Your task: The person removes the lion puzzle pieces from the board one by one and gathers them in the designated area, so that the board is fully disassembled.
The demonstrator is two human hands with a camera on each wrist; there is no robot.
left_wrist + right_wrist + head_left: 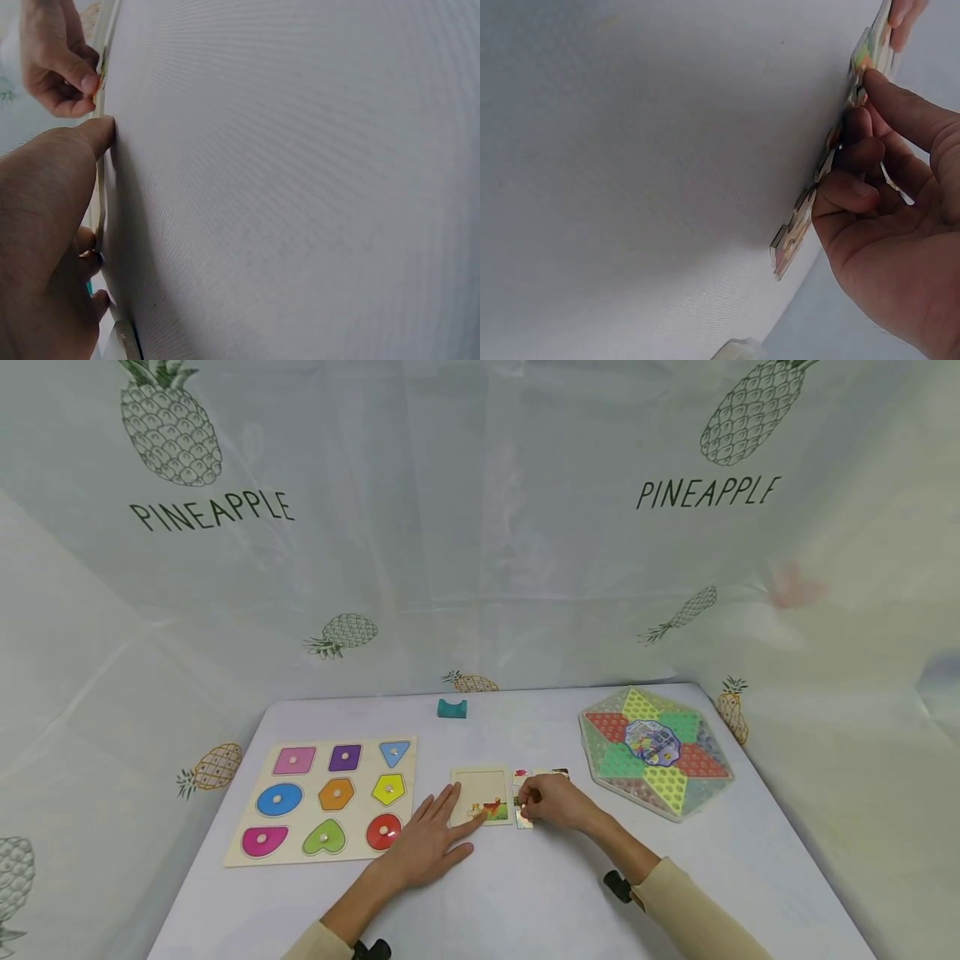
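Observation:
A small square jigsaw tray [476, 783] lies at the middle of the table, with a picture part showing along its lower right. My left hand [423, 850] rests with spread, straight fingers along the tray's left and lower edges. Just right of the tray, my right hand [558, 803] has curled fingers and pinches a small jigsaw piece [861, 84] between thumb and fingertips; the hand hides much of it. Loose jigsaw pieces [524, 821] lie around and under that hand, and several more pieces [795, 229] show below its fingers in the right wrist view.
On the left lies a wooden shape board [296, 817] with coloured knobbed shapes. A hexagonal Chinese checkers board [637, 783] lies at the back right. Near the table's back edge stands a small teal block [452, 710] with a curved top. A pineapple-print sheet [480, 543] hangs behind.

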